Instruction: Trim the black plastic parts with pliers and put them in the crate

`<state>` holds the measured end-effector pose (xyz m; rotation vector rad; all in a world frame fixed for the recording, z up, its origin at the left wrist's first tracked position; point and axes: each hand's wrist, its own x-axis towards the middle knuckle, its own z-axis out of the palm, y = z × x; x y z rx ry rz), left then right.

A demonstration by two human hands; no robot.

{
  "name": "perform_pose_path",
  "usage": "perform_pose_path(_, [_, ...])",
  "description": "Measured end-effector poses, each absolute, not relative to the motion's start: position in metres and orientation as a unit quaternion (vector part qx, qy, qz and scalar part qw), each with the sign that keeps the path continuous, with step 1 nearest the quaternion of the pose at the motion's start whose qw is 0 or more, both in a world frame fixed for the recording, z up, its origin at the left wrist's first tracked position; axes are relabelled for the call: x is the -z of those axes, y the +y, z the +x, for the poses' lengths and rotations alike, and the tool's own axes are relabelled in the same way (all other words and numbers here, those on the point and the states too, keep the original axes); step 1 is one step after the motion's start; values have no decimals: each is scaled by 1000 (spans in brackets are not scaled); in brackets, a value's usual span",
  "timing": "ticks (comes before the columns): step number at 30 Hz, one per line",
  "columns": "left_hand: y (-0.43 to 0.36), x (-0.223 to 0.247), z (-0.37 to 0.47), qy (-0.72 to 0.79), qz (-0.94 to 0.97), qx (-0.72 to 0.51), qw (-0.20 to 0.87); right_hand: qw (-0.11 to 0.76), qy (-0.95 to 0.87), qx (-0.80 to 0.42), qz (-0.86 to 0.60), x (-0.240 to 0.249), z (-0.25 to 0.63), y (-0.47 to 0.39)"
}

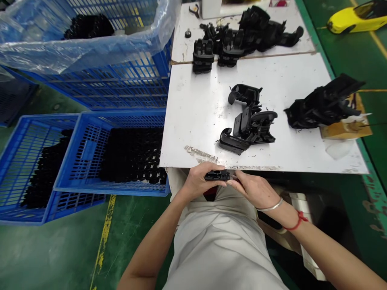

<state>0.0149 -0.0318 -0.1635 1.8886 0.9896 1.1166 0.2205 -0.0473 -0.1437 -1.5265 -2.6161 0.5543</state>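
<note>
Just off the table's front edge, my left hand [198, 180] is closed round a small black plastic part [217, 175], thumb above and fingers beneath. My right hand [255, 189] is pinched at the part's right end on a thin metal tool [232, 176], most of it hidden by the fingers. The tool's tip touches or nearly touches the part. Beyond my hands, a loose group of black plastic parts [249, 125] lies on the white tabletop [193, 104].
More black parts [232, 40] are piled at the back, and a stack [320, 102] leans on a yellow-brown box [347, 129] at right. Blue crates [111, 189] of black parts stand left, below a larger lined crate [121, 88]. A yellow toy car [356, 18] is at upper right.
</note>
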Motion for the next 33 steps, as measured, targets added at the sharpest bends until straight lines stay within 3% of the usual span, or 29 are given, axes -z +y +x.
perform_pose_path(33, [-32,166,15,381,733,-432,362,37,-876,-136,-462,145,222,-46])
